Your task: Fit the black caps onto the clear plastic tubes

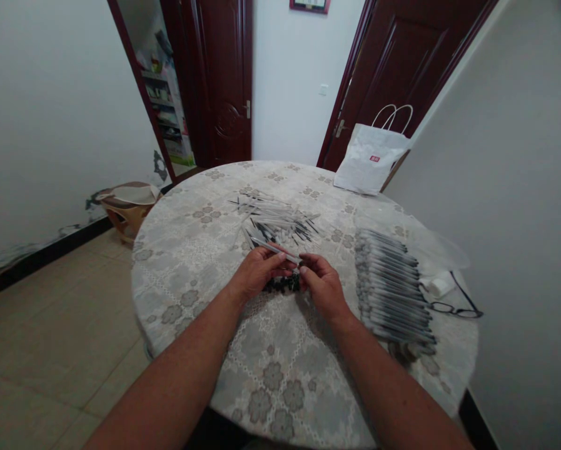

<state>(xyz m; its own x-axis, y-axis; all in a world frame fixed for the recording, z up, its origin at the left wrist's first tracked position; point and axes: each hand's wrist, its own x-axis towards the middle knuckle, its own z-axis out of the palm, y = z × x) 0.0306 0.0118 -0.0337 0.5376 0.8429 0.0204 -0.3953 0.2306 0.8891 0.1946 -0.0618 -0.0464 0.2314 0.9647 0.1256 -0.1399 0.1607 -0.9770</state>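
Left hand [265, 270] gripping a slender pen barrel [271, 248] above small black parts [283, 285] on the desk [242, 387]; right hand [324, 281] at the barrel's right end, its closure not discernible. Beyond lie loose rods [280, 219]; rightward, aligned pens [393, 287].

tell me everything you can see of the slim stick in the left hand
The slim stick is straight, pale and pen-like, possibly plastic. The left hand holds it slanted above the table, one end toward the loose pile. The right hand is at its other end; blur hides whether it touches.
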